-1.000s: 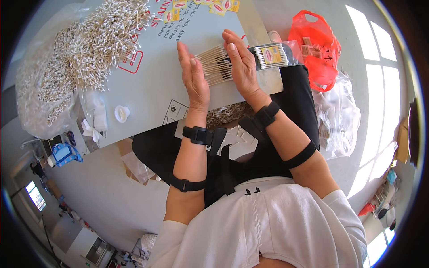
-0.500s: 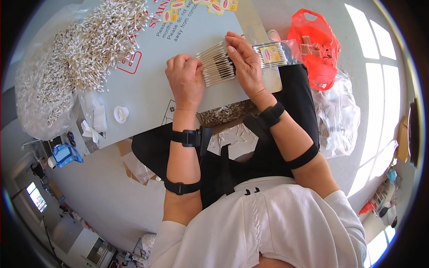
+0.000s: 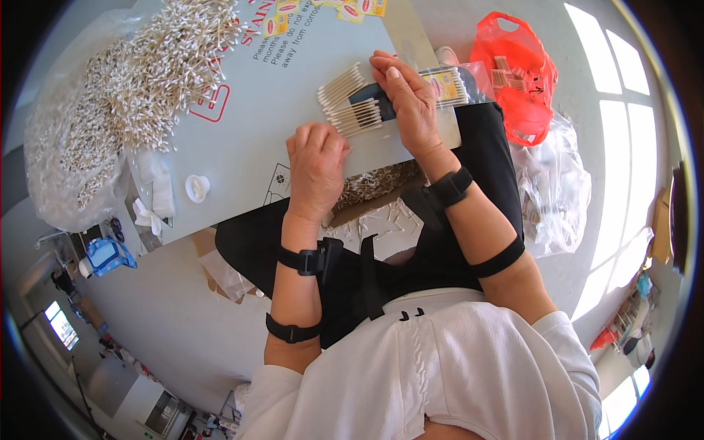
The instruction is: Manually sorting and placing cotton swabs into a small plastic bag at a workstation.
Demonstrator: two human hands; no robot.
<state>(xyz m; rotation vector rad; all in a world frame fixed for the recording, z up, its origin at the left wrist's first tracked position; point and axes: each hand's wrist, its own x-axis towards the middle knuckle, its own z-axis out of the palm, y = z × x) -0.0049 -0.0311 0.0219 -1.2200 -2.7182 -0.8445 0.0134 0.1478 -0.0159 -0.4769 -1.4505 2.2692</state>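
Observation:
My left hand (image 3: 317,165) is closed near the table's front edge, fingertips pinched together. Whatever may be between them is too small to make out. Just beyond it, a row of cotton swabs (image 3: 346,100) lies side by side across a dark flat piece (image 3: 385,103), fanned into two groups. My right hand (image 3: 415,110) is edge-down over that dark piece, right of the swabs, its fingers extended and thumb alongside. Beside its wrist a clear packet of cotton swabs with a yellow label (image 3: 444,86) lies at the table's right edge.
A large heap of loose cotton swabs (image 3: 158,73) spills from a clear bag on the left. Yellow cards (image 3: 359,9) lie at the far edge. Nearer are a small white cap (image 3: 197,188) and an open box of swabs (image 3: 374,187) below the table edge. A red bag (image 3: 517,73) stands right.
My left hand has drawn back from the swabs toward the table's front edge. The swab row has split into two groups, showing more of the dark piece. My right hand has barely moved.

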